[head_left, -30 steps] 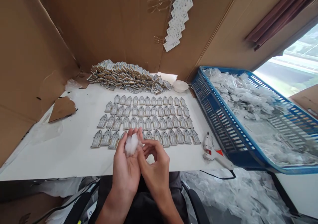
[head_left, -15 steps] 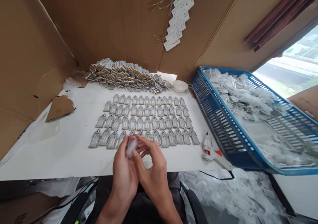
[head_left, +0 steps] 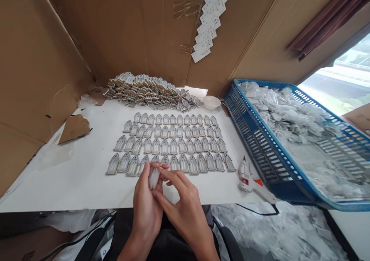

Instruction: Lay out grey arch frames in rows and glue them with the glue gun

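Note:
My left hand point(head_left: 147, 203) is cupped, with its fingers closed around a small translucent white bundle point(head_left: 154, 178) that looks like thin plastic pieces; the exact kind is unclear. My right hand point(head_left: 183, 203) meets it from the right, its thumb at the lower end and a fingertip near the upper end. Just beyond both hands, grey arch-shaped pieces point(head_left: 183, 163) with pale, window-like middles lie in several rows on the white table point(head_left: 72, 176). My fingers cover parts of the nearest row.
A heap of similar arched pieces point(head_left: 147, 91) lies at the back, beside a white bowl point(head_left: 211, 102). At right are a glue gun point(head_left: 245, 178) and a blue basket point(head_left: 257, 137) holding clear plastic bags point(head_left: 283, 103). Torn cardboard point(head_left: 74, 128) lies left. Cardboard walls point(head_left: 130, 26) enclose the table.
My right thumb has slid down from the bundle's side to its lower end, and my right fingers have spread slightly. The whole view has shifted a little.

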A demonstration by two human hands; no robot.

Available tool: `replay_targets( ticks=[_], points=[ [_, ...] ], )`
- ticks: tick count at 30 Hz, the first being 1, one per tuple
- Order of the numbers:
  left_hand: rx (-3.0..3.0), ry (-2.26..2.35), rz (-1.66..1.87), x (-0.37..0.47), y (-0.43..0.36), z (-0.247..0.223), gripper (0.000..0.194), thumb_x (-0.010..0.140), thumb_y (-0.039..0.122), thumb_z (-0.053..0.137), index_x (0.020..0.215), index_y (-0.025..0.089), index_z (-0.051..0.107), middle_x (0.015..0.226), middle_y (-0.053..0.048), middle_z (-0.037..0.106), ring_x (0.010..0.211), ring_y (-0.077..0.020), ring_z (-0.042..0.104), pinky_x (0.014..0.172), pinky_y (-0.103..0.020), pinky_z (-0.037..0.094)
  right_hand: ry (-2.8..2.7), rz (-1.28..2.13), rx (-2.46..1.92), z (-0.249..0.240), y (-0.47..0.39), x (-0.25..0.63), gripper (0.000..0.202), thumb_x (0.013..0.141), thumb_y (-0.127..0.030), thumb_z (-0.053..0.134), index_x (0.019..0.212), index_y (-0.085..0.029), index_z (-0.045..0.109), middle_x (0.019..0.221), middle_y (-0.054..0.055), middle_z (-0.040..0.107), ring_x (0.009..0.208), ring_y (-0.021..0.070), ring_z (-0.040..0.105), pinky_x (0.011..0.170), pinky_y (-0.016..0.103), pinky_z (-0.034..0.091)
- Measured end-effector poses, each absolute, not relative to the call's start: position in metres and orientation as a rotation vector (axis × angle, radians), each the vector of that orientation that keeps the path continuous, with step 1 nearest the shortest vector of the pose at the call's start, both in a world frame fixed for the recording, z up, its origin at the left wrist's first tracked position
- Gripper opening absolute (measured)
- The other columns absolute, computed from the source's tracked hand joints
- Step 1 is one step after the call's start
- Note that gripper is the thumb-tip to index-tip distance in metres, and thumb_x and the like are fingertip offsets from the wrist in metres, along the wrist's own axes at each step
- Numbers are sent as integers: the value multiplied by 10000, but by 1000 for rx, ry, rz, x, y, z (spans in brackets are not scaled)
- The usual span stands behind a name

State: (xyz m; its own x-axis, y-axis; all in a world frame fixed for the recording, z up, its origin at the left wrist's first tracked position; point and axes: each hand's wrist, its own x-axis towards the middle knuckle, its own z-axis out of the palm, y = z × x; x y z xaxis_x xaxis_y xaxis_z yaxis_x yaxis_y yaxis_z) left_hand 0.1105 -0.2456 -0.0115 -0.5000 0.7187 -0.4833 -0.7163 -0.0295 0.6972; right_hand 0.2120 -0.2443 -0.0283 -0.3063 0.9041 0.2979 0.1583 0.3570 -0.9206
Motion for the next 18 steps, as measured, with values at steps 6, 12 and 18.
replay_targets(
  ticks=[6,12,18],
  points=[
    [213,1262,1707,109,-251,-14,352,943,496,760,1045,161,782,1182,-127,787,1204,-256,738,958,-262,636,-1789,984,-979,-33,-241,211,689,908,-86,824,1526,-349,667,1344,67,758,1158,250,755,1067,416,638],
    [216,1258,1612,106,-258,-17,571,893,610,807,1274,186,773,1254,-128,792,1250,-282,730,1021,-300,621,-1881,915,-996,-40,-237,214,703,899,-81,845,1534,-301,637,1355,74,755,1176,257,752,1051,413,647],
    [206,1296,1458,98,-258,-27,675,826,685,842,1291,197,794,1417,-112,747,1400,-326,646,1039,-316,596,-2067,715,-1003,-30,-233,218,600,910,-131,871,1459,-210,642,1331,97,758,1249,288,732,1048,416,652]
  ],
)
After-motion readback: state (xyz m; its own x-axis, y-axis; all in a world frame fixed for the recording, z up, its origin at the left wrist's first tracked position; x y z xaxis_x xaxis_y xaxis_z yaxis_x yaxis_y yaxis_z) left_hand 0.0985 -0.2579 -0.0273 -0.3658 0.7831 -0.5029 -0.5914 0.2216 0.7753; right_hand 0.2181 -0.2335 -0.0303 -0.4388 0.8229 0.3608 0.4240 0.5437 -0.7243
